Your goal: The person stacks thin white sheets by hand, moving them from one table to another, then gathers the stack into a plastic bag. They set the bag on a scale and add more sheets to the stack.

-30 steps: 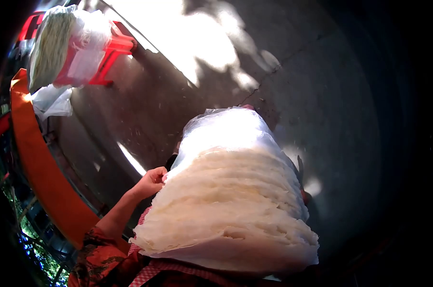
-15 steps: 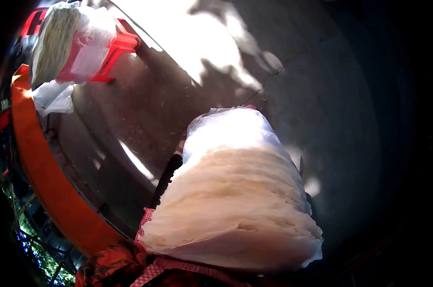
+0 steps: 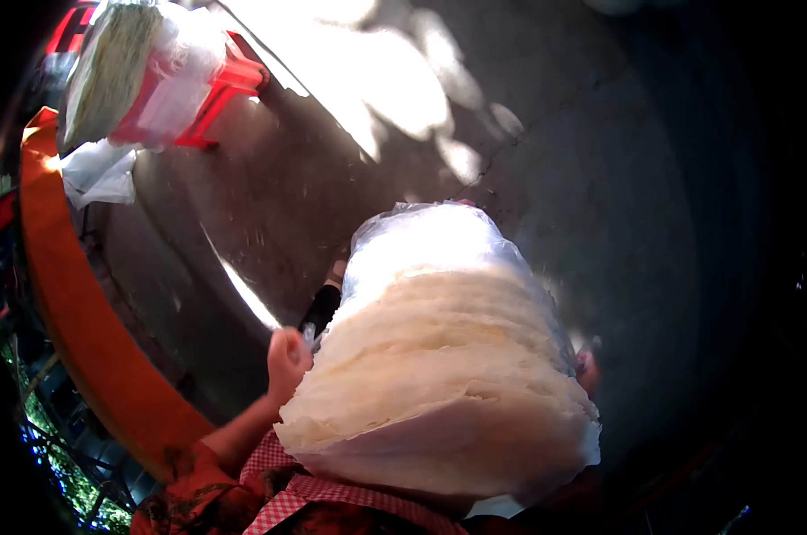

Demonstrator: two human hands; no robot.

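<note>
A tall stack of thin, pale cream sheets (image 3: 439, 357) with ragged edges lies in front of my body. Its far end sits inside a clear plastic bag (image 3: 439, 236), which shines in the light. At the left side of the stack, my left hand (image 3: 289, 358) is closed, with a bit of clear plastic at its fingertips. My right hand (image 3: 587, 373) shows only in part at the right edge of the stack, its fingers closed at the bag's side. The stack hides the rest of that hand.
At the upper left, a red plastic stool (image 3: 225, 85) bears another bagged stack of sheets (image 3: 109, 76). A loose white plastic bag (image 3: 100, 174) hangs below it. An orange beam (image 3: 86, 330) curves along the left. Sunlit patches mark the concrete floor (image 3: 269, 178).
Both my hands have come into view, one on each side of the stack. The bag and the sheets have stayed nearly in place, and the view has shifted slightly.
</note>
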